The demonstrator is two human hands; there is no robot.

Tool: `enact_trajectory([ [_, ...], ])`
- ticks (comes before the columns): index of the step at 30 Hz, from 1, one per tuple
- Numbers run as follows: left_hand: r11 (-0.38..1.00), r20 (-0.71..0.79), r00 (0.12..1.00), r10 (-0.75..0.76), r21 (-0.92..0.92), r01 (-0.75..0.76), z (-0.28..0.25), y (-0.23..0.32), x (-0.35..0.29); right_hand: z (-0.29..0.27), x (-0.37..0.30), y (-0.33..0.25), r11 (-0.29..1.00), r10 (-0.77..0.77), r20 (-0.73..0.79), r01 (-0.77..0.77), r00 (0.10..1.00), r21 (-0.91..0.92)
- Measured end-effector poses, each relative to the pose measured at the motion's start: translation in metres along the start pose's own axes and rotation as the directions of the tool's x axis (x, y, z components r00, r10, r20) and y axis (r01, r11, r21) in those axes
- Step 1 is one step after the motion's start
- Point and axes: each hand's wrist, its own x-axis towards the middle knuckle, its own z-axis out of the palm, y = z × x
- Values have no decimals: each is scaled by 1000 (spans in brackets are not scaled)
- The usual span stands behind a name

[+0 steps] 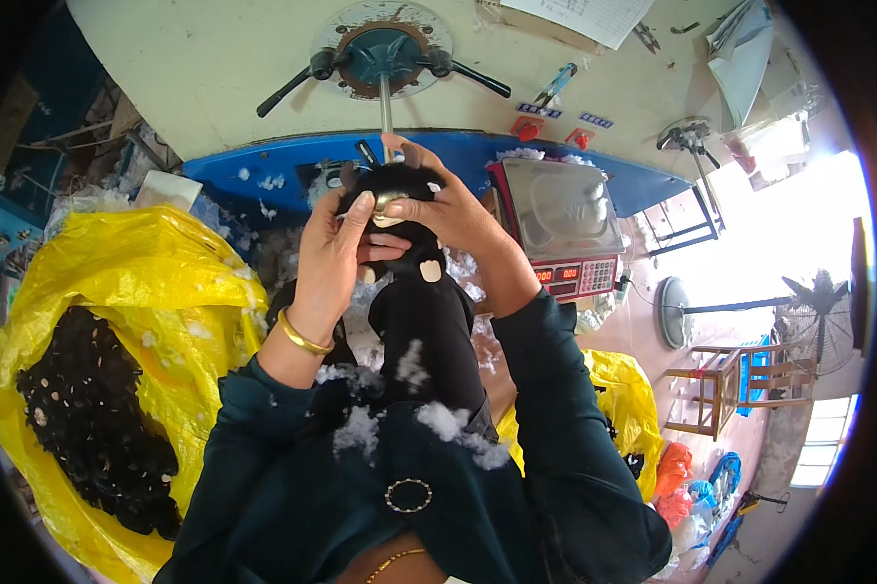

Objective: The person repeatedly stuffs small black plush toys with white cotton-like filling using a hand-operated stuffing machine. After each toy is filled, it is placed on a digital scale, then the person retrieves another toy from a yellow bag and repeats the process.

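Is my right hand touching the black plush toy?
Touching. The head view shows your right hand on the black plush toy, thumb against its face.

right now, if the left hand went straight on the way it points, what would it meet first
The black fuzzy plush toy comes first, as the left hand rests against it; what follows behind is hard to judge for depth.

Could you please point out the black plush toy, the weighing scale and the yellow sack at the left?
Black plush toy (396, 181): head view, on the fur of its head.
Weighing scale (561, 211): head view, on its flat platform.
Yellow sack (117, 261): head view, on its upper side.
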Motion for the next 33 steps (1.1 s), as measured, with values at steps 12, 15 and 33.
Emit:
enact_trajectory([
  [12,996,69,996,48,-78,-42,16,-37,31,-51,-1,21,951,306,23,-304,952,-62],
  [15,995,69,998,-16,-93,22,10,-30,25,-39,-9,17,965,198,43,-187,979,-181],
  [33,963,63,997,-36,268,18,-68,-6,52,70,-1,32,939,-33,-452,-127,891,-319],
])
